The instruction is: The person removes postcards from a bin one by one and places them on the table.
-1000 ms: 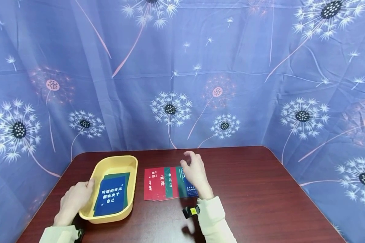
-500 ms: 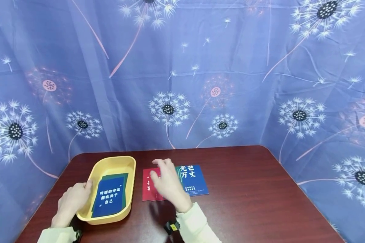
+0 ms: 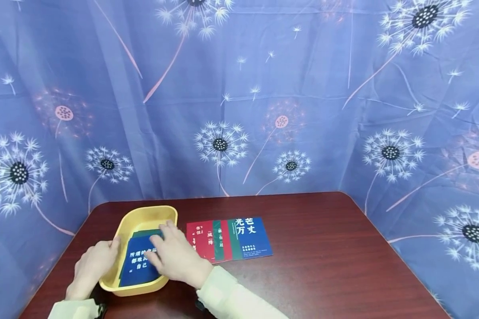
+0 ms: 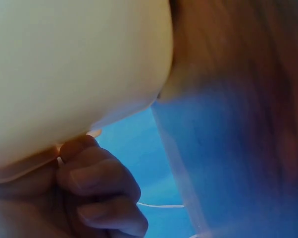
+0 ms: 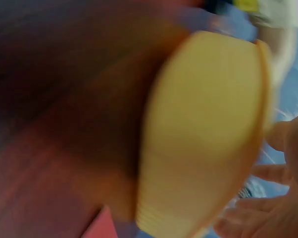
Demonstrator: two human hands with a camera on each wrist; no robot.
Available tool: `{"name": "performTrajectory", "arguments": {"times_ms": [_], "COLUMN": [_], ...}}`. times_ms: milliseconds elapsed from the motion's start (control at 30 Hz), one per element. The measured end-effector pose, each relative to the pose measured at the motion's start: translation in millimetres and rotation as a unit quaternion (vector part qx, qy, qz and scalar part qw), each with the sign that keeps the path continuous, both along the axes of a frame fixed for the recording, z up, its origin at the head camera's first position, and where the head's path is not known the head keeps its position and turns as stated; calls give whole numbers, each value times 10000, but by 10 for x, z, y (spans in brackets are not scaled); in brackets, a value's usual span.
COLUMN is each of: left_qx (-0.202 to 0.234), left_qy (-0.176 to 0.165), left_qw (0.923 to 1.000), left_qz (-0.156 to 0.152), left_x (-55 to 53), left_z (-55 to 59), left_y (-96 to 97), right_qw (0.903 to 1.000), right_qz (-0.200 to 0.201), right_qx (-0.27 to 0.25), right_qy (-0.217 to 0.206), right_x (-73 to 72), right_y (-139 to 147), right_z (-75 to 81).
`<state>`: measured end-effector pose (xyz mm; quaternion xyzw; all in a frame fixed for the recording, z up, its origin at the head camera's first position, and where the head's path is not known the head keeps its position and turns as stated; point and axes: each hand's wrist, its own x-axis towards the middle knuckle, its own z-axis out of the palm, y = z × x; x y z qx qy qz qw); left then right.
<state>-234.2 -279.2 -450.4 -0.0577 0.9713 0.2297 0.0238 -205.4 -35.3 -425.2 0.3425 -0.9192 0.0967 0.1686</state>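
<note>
My left hand (image 3: 93, 266) grips the left rim of a yellow plastic tray (image 3: 141, 290), its thumb on the edge. In the left wrist view, curled fingers (image 4: 102, 176) lie against the tray's outer side. Inside the tray, a blue card (image 3: 131, 277) with white lettering lies on a green card (image 3: 145, 233). Over the tray's right rim reaches my right hand (image 3: 179, 259), fingers spread and slightly bent, with nothing visible in them; it covers part of the blue card. The right wrist view has these fingers (image 5: 268, 173) beside the tray's wall, blurred.
To the tray's right, several overlapping cards lie in a row: red cards (image 3: 197, 232) at the left, green strips between, and a blue card (image 3: 257, 241) with white characters at the right end. The brown table (image 3: 323, 257) meets a blue dandelion-print curtain (image 3: 247, 110) behind.
My right hand has swept left, from the blue card at the row's right end, across the row, to above the tray. The left hand stays on the rim.
</note>
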Motion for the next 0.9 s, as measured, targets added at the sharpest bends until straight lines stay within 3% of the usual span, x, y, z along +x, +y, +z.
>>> {"name": "performTrajectory", "arguments": {"times_ms": [67,167,400,667,900], "left_qx": [11,33,66,1,84], "left_qy": [-7,-52,-31,84,-3], "left_qw": [10000,10000,9999,10000,9999], "left_qz": [0,-59,-112,-42,-78], "left_x": [8,16,34,35,29], "left_z": [1,4,13,30,6], "left_y": [-8,-11,-4,-38,-22], "right_qw": [9988,9952,9723,9526,9235], "right_qz": [83,-93,-1366,-1917,-2564], "right_qx": [467,959,1616,1861,2135], "right_qy": [84,-143,-990,-1456,-1892], "right_x": [-3,11,18,-43,-80], "right_y": [-115,-283,-611,-804,-914], "right_z": [-64,-157,-233,-252,-267]}}
